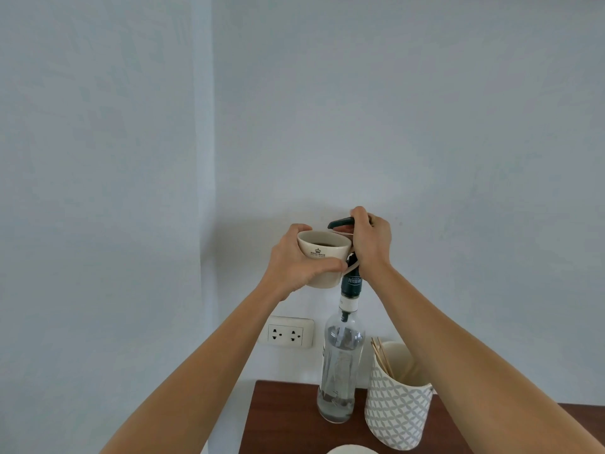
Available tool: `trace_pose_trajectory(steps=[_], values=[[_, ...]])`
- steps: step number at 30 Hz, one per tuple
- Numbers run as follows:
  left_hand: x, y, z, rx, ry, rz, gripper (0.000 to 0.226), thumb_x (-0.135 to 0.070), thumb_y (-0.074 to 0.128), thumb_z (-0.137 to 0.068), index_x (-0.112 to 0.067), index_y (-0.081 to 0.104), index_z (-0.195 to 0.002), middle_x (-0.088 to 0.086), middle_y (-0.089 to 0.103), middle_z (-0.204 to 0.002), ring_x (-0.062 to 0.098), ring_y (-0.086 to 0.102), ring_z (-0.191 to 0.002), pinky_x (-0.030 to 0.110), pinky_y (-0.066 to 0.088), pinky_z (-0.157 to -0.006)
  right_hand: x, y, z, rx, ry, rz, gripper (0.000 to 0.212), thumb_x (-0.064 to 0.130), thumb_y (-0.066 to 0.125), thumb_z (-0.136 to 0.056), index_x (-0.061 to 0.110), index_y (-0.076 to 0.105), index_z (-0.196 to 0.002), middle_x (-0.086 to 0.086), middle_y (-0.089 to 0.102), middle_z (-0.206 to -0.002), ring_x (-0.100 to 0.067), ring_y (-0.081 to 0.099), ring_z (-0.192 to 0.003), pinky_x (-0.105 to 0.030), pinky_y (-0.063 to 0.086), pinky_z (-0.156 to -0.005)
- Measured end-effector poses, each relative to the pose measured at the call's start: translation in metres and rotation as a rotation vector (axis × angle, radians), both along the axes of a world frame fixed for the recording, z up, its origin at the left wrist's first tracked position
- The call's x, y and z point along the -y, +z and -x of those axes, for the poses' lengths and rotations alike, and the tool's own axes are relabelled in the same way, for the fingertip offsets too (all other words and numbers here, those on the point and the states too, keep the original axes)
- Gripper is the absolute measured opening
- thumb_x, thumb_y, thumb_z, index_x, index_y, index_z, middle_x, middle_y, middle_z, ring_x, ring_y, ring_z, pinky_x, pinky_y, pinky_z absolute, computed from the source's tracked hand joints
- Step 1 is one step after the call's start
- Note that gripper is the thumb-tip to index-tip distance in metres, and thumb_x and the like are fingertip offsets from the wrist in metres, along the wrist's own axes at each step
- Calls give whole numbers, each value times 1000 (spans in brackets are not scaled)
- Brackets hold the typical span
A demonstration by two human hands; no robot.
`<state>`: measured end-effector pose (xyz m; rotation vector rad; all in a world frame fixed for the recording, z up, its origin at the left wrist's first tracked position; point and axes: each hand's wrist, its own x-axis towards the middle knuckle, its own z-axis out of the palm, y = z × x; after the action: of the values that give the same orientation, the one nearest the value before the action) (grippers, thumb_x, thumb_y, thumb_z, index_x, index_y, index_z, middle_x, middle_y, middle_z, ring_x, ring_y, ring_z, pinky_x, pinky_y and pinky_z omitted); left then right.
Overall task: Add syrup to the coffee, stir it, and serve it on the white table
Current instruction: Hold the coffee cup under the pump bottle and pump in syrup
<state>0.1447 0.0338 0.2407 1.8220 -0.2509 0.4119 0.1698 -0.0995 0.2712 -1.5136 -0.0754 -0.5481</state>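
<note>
One syrup bottle (pixel 340 365) with one black pump (pixel 342 222) on top. One coffee cup (pixel 322 257) beside the bottle's neck, one patterned holder (pixel 396 407) of wooden stir sticks (pixel 381 355) just right of the bottle, one double wall socket (pixel 288 332) left of it. Two hands, one brown bench (pixel 281 417).

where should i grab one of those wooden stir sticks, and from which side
Pinch the top ends of the stir sticks, coming straight down from above. They stand leaning in the patterned holder, whose wall hides their lower parts, so only the tips poking above its rim, on the side nearest the syrup bottle, are free.
</note>
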Motion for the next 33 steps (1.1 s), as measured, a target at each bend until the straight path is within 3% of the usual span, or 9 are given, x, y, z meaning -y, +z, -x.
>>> trace_pose_trajectory(steps=[5, 13, 26, 33], values=[[2, 3, 0, 5, -6, -5, 96, -52, 85, -31, -29, 52, -118, -9, 65, -105, 9, 64, -96, 24, 51, -64, -1, 4, 5, -39, 24, -42, 44, 35, 53, -84, 23, 77, -50, 1, 80, -65, -20, 71, -71, -37, 56, -73], [0, 4, 1, 0, -16, 16, 92, -52, 85, -30, -33, 51, -113, -12, 65, -101, 3, 63, -90, 21, 49, -62, -3, 6, 5, -28, 28, -45, 48, 29, 50, -85, 19, 73, -44, -3, 78, -62, -20, 69, -61, -31, 50, -61], [-1, 1, 1, -3, -14, 13, 94, -52, 84, -31, -31, 51, -116, -11, 64, -103, 6, 63, -92, 21, 49, -62, -4, 0, 0, -11, -3, -23, 52, 26, 47, -85, 24, 69, -38, 0, 76, -57, -19, 65, -58, -32, 50, -60], [-1, -2, -3, 0, -5, 12, 86, -45, 89, -39, -31, 51, -115, -14, 64, -99, 0, 63, -87, 18, 47, -59, -1, -5, -7, -19, -54, -6, 44, 26, 49, -82, 16, 58, -40, -11, 78, -65, -25, 63, -61, -35, 48, -60]])
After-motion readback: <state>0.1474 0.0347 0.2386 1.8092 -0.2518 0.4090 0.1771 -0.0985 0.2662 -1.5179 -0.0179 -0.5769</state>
